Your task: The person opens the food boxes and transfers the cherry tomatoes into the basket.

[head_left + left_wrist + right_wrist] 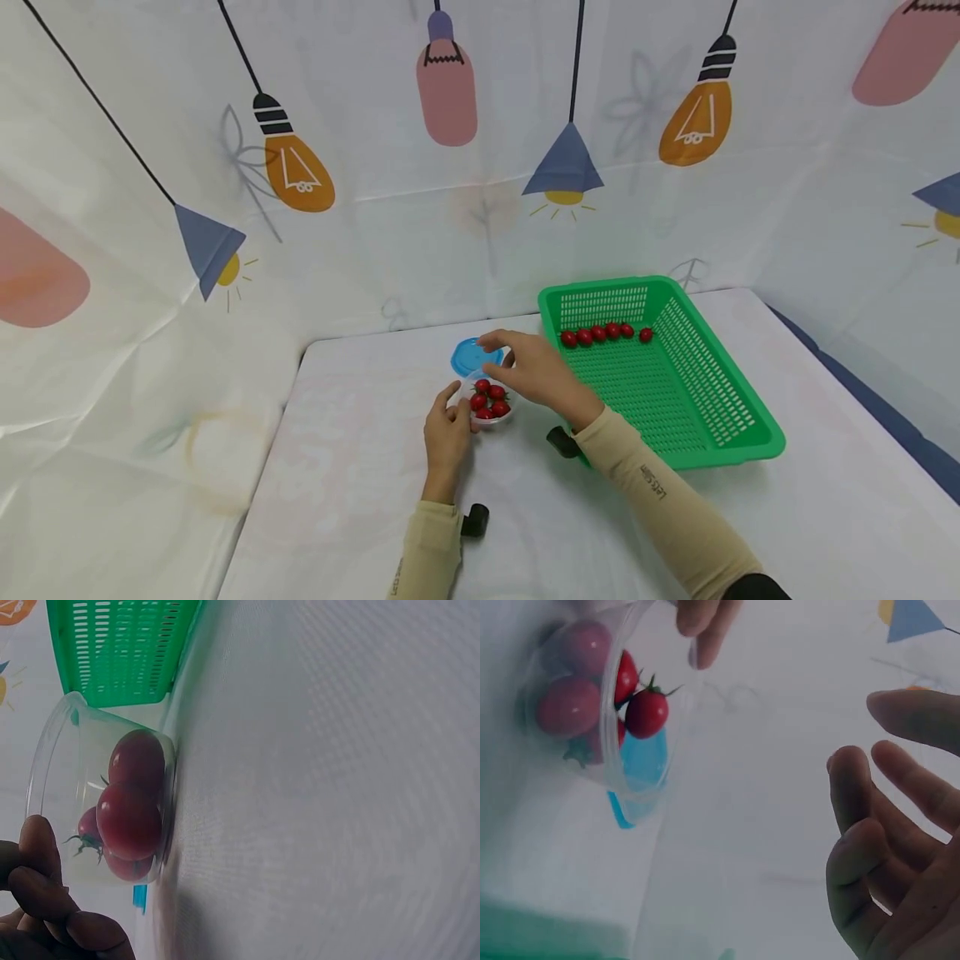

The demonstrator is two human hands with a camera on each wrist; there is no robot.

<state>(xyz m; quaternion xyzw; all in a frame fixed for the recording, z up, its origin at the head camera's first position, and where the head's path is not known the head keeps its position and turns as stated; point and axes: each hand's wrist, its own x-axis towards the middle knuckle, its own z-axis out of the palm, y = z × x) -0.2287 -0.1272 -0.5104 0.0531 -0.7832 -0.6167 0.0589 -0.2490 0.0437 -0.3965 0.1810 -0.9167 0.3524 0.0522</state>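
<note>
A small clear plastic tub (52, 761) stands on the white cloth with several cherry tomatoes (129, 821) inside, some with green stems. My left hand (447, 432) grips the tub at its near left side, fingertips at the rim. Above the tub hovers my right hand (534, 372), its fingers loosely bent and nothing between them, as the right wrist view also shows. Just behind the tub lies a round blue lid (468, 357), partly covered by the right hand in the head view.
To the right stands a green plastic basket (738, 454) with slotted walls. Several cherry tomatoes (598, 333) sit in a row along its far side, one (646, 335) slightly apart. Behind the table hangs a white curtain (390, 242) printed with lamps.
</note>
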